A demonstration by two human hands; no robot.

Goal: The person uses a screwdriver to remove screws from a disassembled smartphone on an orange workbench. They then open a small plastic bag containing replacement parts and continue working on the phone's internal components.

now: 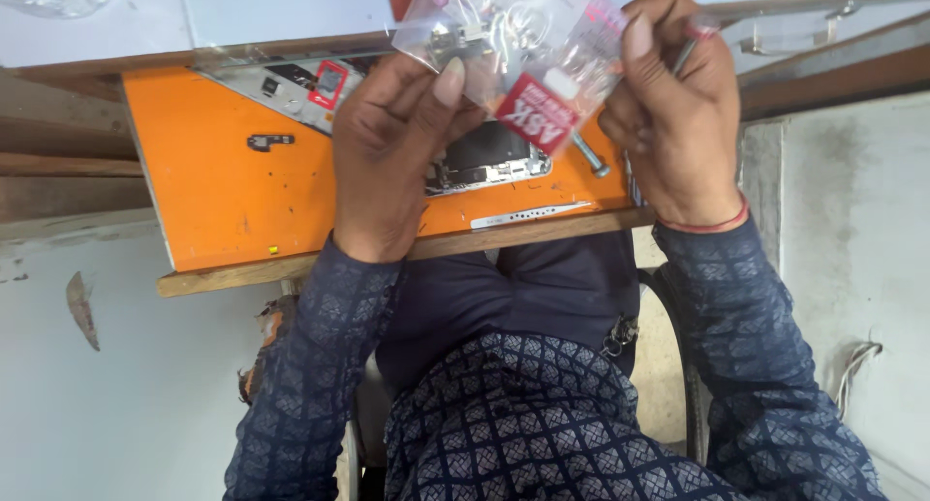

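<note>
A clear plastic packet [518,50] is pinched between left hand [392,157] and right hand [668,113]. An opened phone [484,157] is seen at 6 o'clock of it, on the orange mat [213,181].

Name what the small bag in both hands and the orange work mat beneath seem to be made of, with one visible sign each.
Small bag: likely thin clear plastic, glossy; contents show through and it crinkles. Orange work mat: probably matte rubber or silicone, though the look leaves it open; flat, dull surface.
</note>
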